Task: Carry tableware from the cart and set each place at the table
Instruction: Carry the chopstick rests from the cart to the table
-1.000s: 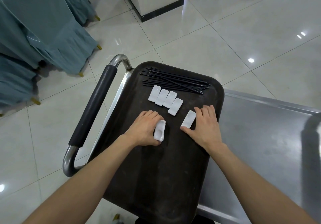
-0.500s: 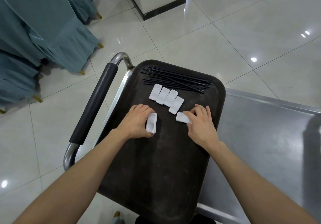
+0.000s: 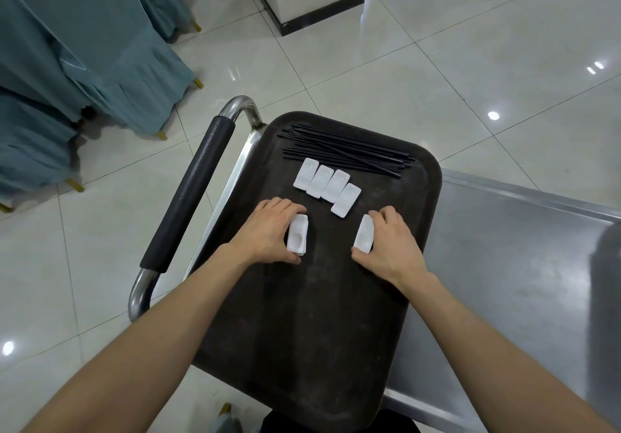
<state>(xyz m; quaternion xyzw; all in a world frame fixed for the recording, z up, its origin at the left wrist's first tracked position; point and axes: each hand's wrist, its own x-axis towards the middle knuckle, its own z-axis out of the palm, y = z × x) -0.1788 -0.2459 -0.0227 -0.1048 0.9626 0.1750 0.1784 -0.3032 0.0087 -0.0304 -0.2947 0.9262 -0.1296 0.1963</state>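
Head view: left hand (image 3: pixel 268 232) has its grip curled round a white rest (image 3: pixel 297 238); right hand (image 3: pixel 393 247) grips a second rest (image 3: pixel 364 237), over dark tray (image 3: pixel 302 348).

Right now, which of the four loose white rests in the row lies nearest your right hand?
The end rest on the row's right, shifted nearer the person than its three neighbours, close to the right hand.

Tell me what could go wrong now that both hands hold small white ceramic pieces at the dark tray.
1. The small white ceramic rest in the left hand and the second rest in the right hand are gripped only at their edges; either may slip and chip on the dark rectangular tray.
2. The loose black chopsticks lie near the tray's far rim; a jolt may roll them off.
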